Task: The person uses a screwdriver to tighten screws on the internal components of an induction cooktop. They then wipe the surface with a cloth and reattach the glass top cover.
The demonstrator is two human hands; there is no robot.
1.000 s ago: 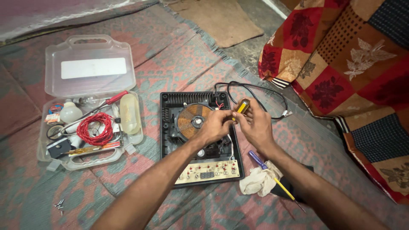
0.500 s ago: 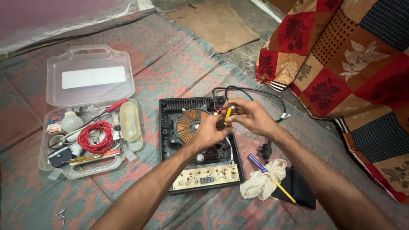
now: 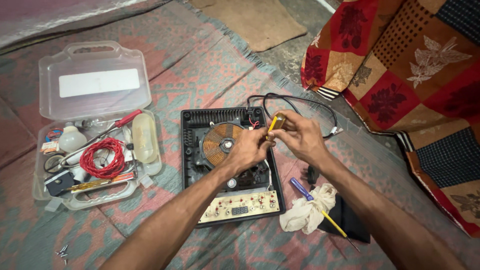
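Yellow plastic shows between my fingertips: my right hand (image 3: 300,137) has its fingers closed round a small yellow-handled tool (image 3: 274,123), pinching it near the upper end, while my left hand (image 3: 248,149) is curled shut around its lower part, so that both hands meet directly above the open cooktop (image 3: 231,165). Holding the tool with two hands keeps it steady over the exposed parts; whether its tip touches anything inside I cannot tell, since my knuckles hide it. Just left of my left hand lies the copper coil (image 3: 220,144), round and flat in the black housing. The pale control board (image 3: 241,206) sits at the near edge of the housing, tilted toward me. A black cord (image 3: 300,100) loops away from the far right corner. Near my right forearm, within reach, lie a crumpled white cloth (image 3: 306,212) and a blue-and-yellow screwdriver (image 3: 320,212), partly over a dark flat piece. Well apart to the left stands an open clear plastic case (image 3: 95,85), lid laid back, holding a red wire coil (image 3: 102,157), a red-handled screwdriver (image 3: 125,120) and small oddments. Loose screws (image 3: 62,251) lie near the lower left. Everything rests on a faded red-and-green woven mat (image 3: 200,65) on the floor; a patchwork quilt (image 3: 410,65) is heaped at right.
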